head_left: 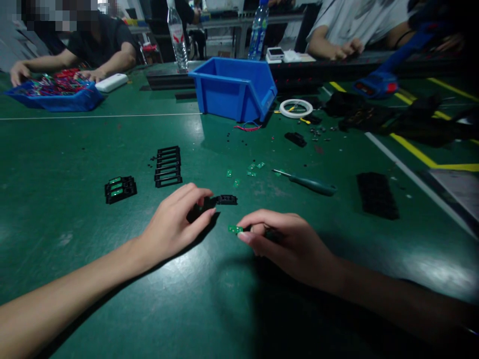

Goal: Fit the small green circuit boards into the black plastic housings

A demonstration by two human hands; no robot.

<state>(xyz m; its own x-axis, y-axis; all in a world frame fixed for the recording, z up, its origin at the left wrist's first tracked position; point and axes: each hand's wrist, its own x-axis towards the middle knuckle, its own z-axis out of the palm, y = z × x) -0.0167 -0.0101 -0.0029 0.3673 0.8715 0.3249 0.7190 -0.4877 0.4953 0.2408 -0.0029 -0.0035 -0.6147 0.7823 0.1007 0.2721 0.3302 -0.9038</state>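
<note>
My left hand (175,224) is closed round a black plastic frame (220,200) that sticks out to the right of its fingers, low over the green table (75,279). Just to the right, my right hand (284,242) pinches a small green circuit board (235,229) between thumb and forefinger. The two hands are a few centimetres apart. More small green boards (247,172) lie scattered behind them. A row of empty black frames (168,166) and a group of frames fitted with green boards (120,189) lie to the left.
A green-handled screwdriver (310,185) lies right of centre, and a black pad (377,195) further right. A blue bin (234,89) stands behind, with a tape roll (296,107) and two bottles (177,35). Other people sit across the table; one has hands by a blue tray (56,97).
</note>
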